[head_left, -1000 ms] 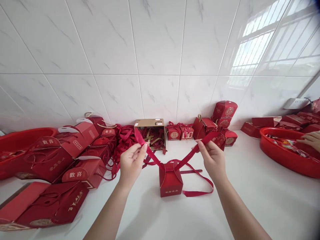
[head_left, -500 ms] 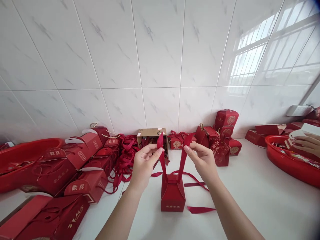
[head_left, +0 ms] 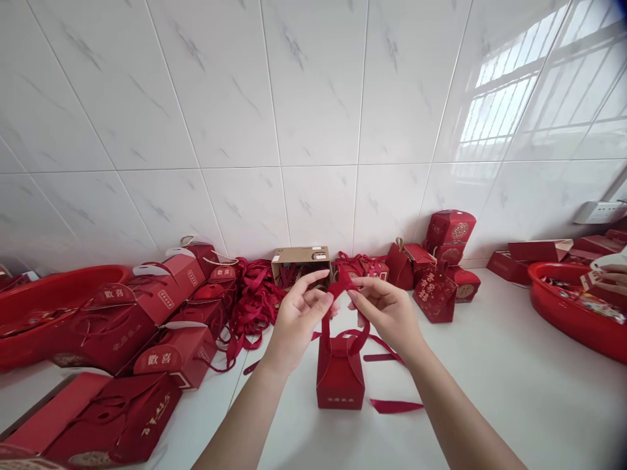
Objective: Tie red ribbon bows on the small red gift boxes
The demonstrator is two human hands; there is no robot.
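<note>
A small red gift box [head_left: 340, 385] stands upright on the white table in front of me, gold lettering low on its front. A red ribbon [head_left: 341, 285] rises from both sides of its top, and its two ends meet above the box. My left hand [head_left: 302, 320] pinches one end between thumb and fingers. Opposite it, my right hand [head_left: 386, 316] pinches the other end, close to the left fingertips. Whether the ends are crossed or looped is hard to make out. Loose ribbon [head_left: 396, 406] lies on the table right of the box.
Several red boxes [head_left: 171, 356] crowd the left beside a red basin [head_left: 63, 287]. A ribbon heap [head_left: 252, 300] and a cardboard box [head_left: 301, 254] sit against the tiled wall. Stacked boxes [head_left: 448, 235] stand back right. Another person's hand [head_left: 614, 277] is over the right basin [head_left: 578, 326].
Both hands have moved inward, bringing the two ribbon ends from apart to together above the box. The other person's hand has shifted toward the right edge of the view.
</note>
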